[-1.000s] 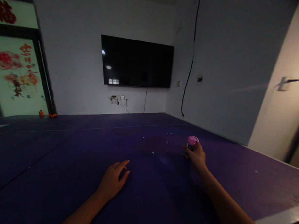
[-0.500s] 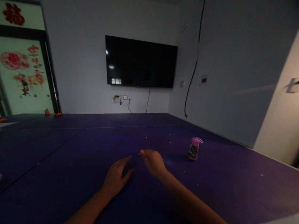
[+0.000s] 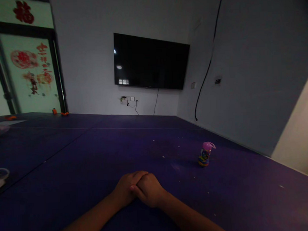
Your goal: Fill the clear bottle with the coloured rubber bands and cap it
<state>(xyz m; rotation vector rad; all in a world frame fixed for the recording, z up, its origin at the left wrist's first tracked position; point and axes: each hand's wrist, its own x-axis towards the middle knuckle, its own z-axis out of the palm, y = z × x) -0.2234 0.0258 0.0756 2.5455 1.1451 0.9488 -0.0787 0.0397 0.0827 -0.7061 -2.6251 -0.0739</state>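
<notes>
My left hand [image 3: 127, 188] and my right hand [image 3: 152, 190] are clasped together low in the middle of the view, above the purple-blue surface [image 3: 100, 164]. Both are closed, with their fingers folded against each other, and no object shows between them. Some fingertips are hidden where the hands overlap. To the right of my right hand, touched by neither hand, a small bottle [image 3: 205, 156] with a pink looped cap and a colourful label stands upright.
A white-rimmed item [image 3: 1, 178] is cut off at the left edge. Small orange objects [image 3: 55, 111] sit at the far left by the door. Small white bits lie scattered around the bottle. A black cable [image 3: 205, 73] hangs along the right wall, and a television [image 3: 152, 61] is mounted ahead.
My hands were apart, the left with its fingers spread; they have come together and clasped, slightly lower in view. The view has shifted a little to the left.
</notes>
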